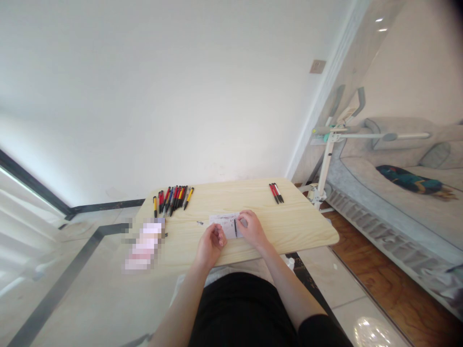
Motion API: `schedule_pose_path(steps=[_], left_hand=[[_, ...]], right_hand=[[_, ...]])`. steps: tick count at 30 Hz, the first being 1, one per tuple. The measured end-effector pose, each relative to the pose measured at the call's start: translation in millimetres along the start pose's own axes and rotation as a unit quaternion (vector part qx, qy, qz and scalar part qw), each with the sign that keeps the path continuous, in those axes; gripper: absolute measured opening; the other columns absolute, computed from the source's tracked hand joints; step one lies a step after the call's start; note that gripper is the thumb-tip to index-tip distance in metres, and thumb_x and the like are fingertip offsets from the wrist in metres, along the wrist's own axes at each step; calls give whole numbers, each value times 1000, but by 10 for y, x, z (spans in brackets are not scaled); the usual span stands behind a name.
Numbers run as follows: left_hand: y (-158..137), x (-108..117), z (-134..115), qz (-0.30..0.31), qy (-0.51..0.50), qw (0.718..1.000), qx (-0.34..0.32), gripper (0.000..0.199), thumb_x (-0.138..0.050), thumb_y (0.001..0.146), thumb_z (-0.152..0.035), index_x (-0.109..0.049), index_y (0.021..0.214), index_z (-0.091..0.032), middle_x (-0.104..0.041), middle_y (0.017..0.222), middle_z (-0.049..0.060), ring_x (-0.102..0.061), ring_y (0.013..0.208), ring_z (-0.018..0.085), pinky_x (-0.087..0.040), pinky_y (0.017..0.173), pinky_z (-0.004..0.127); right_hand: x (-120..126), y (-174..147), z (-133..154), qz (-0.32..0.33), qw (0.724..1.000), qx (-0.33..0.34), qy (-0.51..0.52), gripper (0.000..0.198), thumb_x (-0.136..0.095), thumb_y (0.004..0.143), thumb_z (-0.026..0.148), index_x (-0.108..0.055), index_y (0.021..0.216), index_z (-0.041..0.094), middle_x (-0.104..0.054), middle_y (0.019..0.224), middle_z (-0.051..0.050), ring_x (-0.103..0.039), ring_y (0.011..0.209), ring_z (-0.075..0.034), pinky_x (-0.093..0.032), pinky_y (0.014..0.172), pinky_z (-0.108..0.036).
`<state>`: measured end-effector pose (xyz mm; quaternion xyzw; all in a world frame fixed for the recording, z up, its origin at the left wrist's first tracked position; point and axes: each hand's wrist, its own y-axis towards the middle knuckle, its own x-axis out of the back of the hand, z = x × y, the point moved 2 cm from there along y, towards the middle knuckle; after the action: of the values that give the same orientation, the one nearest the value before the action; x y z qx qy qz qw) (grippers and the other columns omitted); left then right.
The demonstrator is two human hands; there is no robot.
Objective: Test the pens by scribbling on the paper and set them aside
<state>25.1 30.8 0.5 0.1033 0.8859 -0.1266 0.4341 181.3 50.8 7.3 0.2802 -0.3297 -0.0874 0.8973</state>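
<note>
A sheet of white paper (227, 230) with dark marks lies near the table's front edge, between my hands. On its right part is a thin dark stick-like piece (235, 228); its kind is too small to tell. My right hand (252, 230) rests over the paper's right side, thumb and forefinger drawn together beside the dark piece. Whether they grip anything does not show. At the paper's lower left is my left hand (211, 245), its fingers curled inward; what they hold, if anything, is hidden. Small dark bits (200, 223) lie left of the paper.
Several red, yellow, black and blue pens (176, 198) lie grouped at the table's back left. A few more pens (276, 193) are at the back right. A pixelated pinkish patch (144, 246) covers the table's left edge. Exercise equipment (327, 161) and a sofa (390, 193) stand right.
</note>
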Motion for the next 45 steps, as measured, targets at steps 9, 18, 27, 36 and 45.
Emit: schedule_pose_path(steps=[9,18,27,36,45], left_hand=[[44,1,-1,-33,33,999,13,22,-55,72,-36,-50,70,-15,-46,50,-3,-40,39,7,-30,42,21],[49,55,-83,-63,127,989,-43,30,-56,72,-42,-52,65,-14,-50,51,-1,-45,43,8,-32,43,20],[21,48,-172,-94,297,943,-113,36,-56,70,-46,-56,57,-13,-50,49,0,-42,43,9,-30,42,21],[-64,-10,-136,-67,383,906,-167,34,-56,72,-41,-55,52,-14,-48,47,-1,-42,48,11,-29,47,22],[-83,-35,-124,-67,312,934,-161,24,-59,71,-37,-56,62,-14,-52,50,-1,-45,45,10,-33,45,21]], right_hand=[[19,13,-44,-18,999,-28,18,15,-49,71,10,-59,79,18,-58,83,-5,-51,83,-18,-40,79,-32],[-4,-136,113,-67,990,-82,90,14,-46,76,18,-58,85,17,-60,81,-5,-55,75,-16,-45,68,-28],[-151,-205,674,25,994,4,105,14,-53,72,17,-57,84,21,-59,80,-2,-51,67,-14,-44,62,-26],[-221,-192,695,8,999,23,42,8,-50,76,19,-58,75,21,-57,75,-4,-51,76,-18,-42,70,-29],[-217,-240,613,-58,993,-40,91,9,-51,76,23,-59,76,19,-57,70,-2,-50,62,-14,-43,60,-26]])
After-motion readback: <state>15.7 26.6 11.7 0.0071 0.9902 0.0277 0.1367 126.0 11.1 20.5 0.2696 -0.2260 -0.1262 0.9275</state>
